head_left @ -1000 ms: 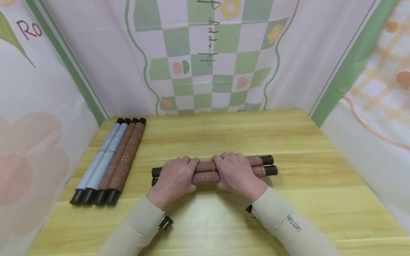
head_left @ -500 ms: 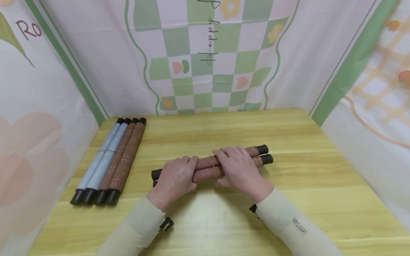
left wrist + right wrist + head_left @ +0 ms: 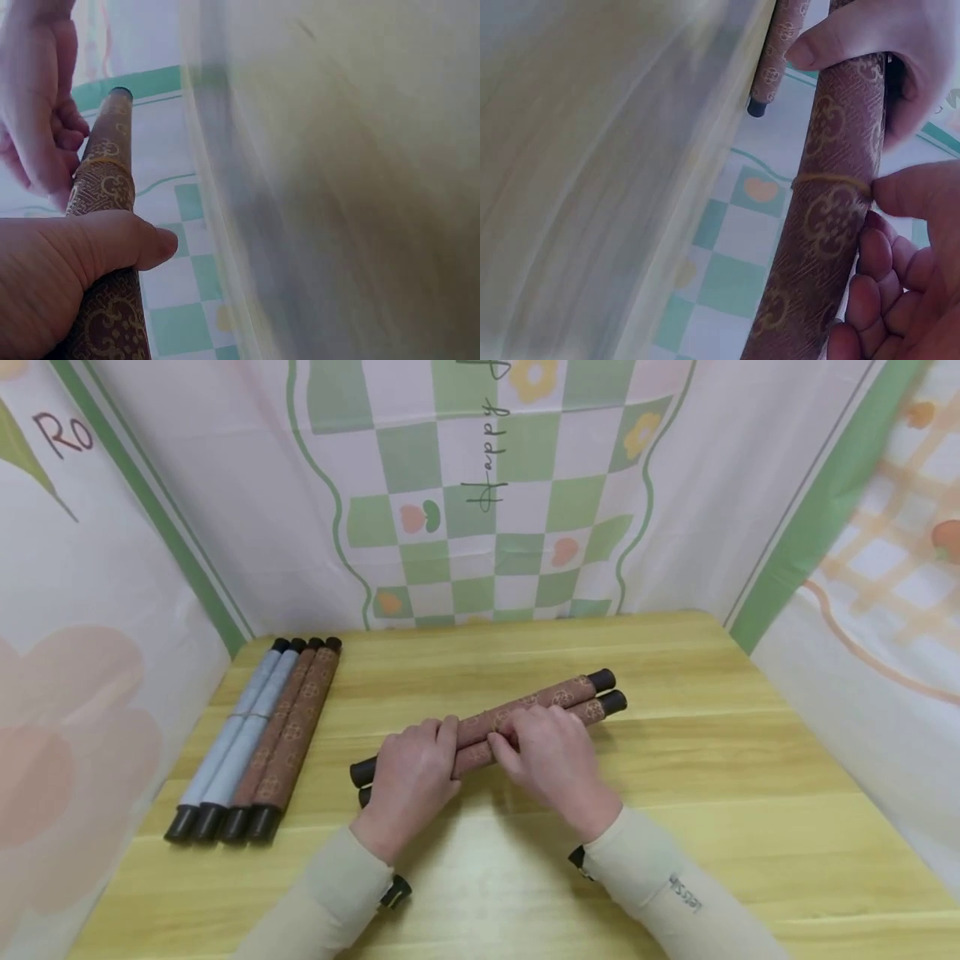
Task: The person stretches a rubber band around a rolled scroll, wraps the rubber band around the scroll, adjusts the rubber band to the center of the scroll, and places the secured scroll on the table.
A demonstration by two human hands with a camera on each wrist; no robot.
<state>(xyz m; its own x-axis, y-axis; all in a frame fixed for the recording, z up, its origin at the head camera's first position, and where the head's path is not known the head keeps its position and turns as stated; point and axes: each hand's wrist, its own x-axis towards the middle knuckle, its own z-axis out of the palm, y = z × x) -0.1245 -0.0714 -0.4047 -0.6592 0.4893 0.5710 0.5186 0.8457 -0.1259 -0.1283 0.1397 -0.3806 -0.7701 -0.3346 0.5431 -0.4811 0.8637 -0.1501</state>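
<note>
Two brown scrolls, patterned in gold with black end knobs, lie side by side at a slant in the head view: the rear scroll (image 3: 566,695) and the front scroll (image 3: 474,758). My left hand (image 3: 415,781) grips both near their left ends, its thumb (image 3: 135,238) laid over one in the left wrist view. A thin yellowish rubber band (image 3: 832,179) circles the scrolls near their middle. There my right hand (image 3: 557,768) has its thumb and curled fingers at the band, pinching it against the scroll's side. Its far side is hidden.
At the table's left lies a row of tied scrolls: pale blue ones (image 3: 243,727) and brown ones (image 3: 294,727), with a thin band round the blue pair. Printed curtains (image 3: 495,560) hang behind and beside the wooden table (image 3: 750,827).
The scrolls' right ends have swung away from me and lifted slightly. My right hand has shifted from gripping over the scrolls to fingering the rubber band. My left hand keeps its grip.
</note>
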